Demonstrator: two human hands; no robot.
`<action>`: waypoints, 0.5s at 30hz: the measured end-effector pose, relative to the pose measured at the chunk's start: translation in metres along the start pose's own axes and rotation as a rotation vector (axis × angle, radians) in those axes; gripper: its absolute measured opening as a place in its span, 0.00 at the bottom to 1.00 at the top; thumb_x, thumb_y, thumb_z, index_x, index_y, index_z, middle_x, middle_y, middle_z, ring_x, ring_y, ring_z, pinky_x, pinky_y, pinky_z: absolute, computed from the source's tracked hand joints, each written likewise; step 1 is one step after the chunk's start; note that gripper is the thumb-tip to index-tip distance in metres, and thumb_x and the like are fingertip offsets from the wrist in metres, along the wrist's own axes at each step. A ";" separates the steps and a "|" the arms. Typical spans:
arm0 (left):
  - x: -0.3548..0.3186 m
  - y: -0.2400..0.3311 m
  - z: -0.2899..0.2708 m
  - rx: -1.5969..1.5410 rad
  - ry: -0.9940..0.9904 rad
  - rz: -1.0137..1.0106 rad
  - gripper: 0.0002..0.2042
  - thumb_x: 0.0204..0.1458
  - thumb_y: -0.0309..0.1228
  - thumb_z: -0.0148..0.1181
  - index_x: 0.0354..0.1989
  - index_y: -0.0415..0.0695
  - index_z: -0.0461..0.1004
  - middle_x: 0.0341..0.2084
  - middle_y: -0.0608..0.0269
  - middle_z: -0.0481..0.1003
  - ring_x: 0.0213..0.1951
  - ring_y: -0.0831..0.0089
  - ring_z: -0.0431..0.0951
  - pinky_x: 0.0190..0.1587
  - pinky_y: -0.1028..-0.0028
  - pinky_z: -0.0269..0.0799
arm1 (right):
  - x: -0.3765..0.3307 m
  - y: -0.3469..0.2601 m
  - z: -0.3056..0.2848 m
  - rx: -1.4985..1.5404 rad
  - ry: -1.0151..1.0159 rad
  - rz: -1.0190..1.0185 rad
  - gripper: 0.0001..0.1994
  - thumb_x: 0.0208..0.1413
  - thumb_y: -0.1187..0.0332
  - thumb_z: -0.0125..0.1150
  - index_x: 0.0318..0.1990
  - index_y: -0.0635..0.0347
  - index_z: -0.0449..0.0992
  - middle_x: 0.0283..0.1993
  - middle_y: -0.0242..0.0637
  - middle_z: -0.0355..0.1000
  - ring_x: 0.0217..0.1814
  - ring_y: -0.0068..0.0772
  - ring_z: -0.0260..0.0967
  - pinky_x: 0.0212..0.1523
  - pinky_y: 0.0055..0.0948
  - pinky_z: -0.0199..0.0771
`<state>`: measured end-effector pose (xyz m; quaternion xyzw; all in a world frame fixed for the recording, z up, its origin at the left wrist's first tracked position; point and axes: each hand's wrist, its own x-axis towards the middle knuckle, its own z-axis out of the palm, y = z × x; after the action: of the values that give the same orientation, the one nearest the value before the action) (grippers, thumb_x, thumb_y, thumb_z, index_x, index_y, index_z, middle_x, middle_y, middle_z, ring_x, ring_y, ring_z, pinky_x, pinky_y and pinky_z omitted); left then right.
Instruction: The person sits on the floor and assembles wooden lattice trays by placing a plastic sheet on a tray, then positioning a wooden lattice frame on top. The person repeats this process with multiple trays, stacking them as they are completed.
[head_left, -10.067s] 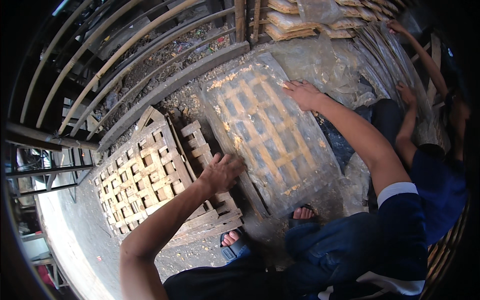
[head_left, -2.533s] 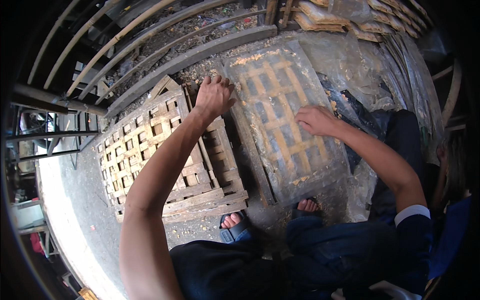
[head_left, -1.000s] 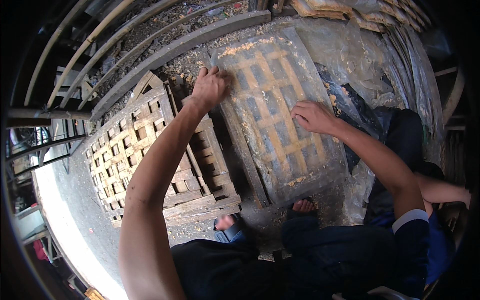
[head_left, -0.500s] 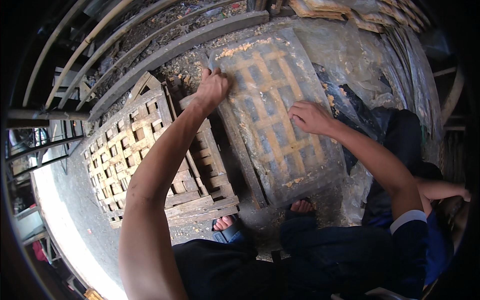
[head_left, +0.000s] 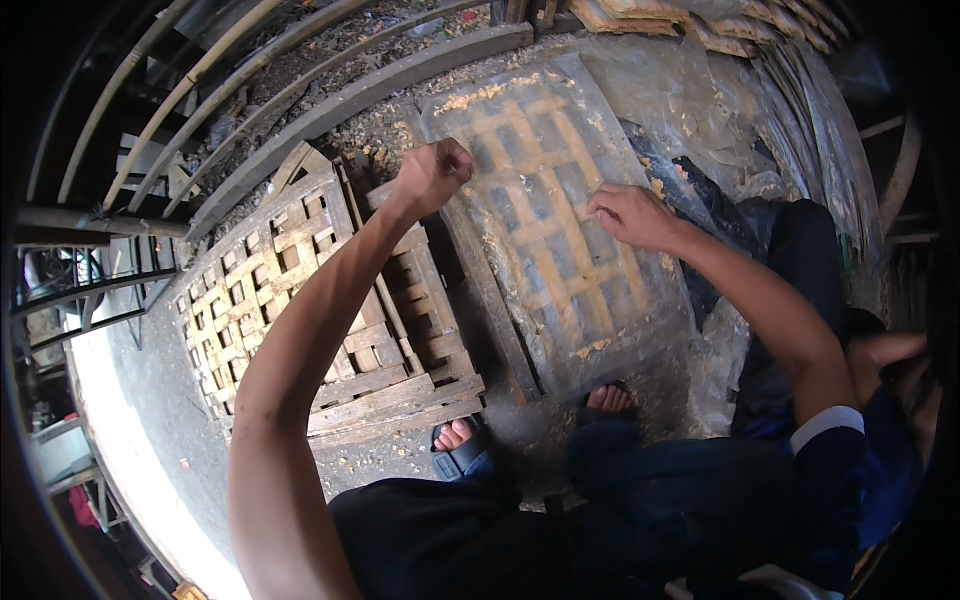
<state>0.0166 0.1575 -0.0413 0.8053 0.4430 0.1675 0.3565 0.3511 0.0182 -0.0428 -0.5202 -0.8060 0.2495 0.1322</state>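
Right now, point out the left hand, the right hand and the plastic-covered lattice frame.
left hand (head_left: 432, 175), head view, back of the closed fist.
right hand (head_left: 628, 215), head view, back of the hand.
plastic-covered lattice frame (head_left: 560, 290), head view, a middle slat under the sheet.

Lattice frame (head_left: 560, 240) blurred under plastic sheet (head_left: 700, 110), left hand (head_left: 432, 175) hiding fingertips (curled under) — feet (head_left: 455, 435) half-hidden

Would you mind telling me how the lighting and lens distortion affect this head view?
Head view: strong fisheye bends the rails and the concrete beam toward a dark rim; the lower-left ground is blown out by sunlight; the left hand, right hand and plastic-covered lattice frame sit in even shade, reasonably sharp.
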 end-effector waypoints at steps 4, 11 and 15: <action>-0.021 0.038 0.011 -0.218 -0.024 -0.197 0.09 0.56 0.35 0.66 0.39 0.44 0.79 0.29 0.67 0.80 0.33 0.80 0.77 0.40 0.75 0.73 | -0.007 -0.003 -0.007 -0.031 -0.012 0.013 0.07 0.56 0.72 0.54 0.40 0.61 0.76 0.38 0.44 0.75 0.42 0.49 0.74 0.43 0.41 0.74; -0.037 0.085 0.021 -0.490 -0.044 -0.246 0.08 0.58 0.32 0.65 0.44 0.45 0.79 0.34 0.67 0.81 0.37 0.82 0.77 0.44 0.76 0.72 | 0.025 -0.049 -0.008 1.057 -0.019 0.803 0.20 0.69 0.53 0.45 0.54 0.60 0.70 0.47 0.42 0.75 0.49 0.40 0.74 0.48 0.40 0.75; -0.047 0.124 0.014 -0.357 -0.109 0.018 0.09 0.59 0.29 0.63 0.47 0.44 0.79 0.37 0.65 0.81 0.40 0.81 0.78 0.46 0.76 0.72 | 0.040 -0.105 -0.021 1.572 -0.133 0.858 0.25 0.70 0.46 0.41 0.56 0.58 0.69 0.43 0.35 0.72 0.42 0.29 0.70 0.43 0.31 0.75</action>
<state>0.0722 0.0684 0.0409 0.7410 0.3792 0.2029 0.5158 0.2633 0.0254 0.0298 -0.5204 -0.1447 0.7868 0.2987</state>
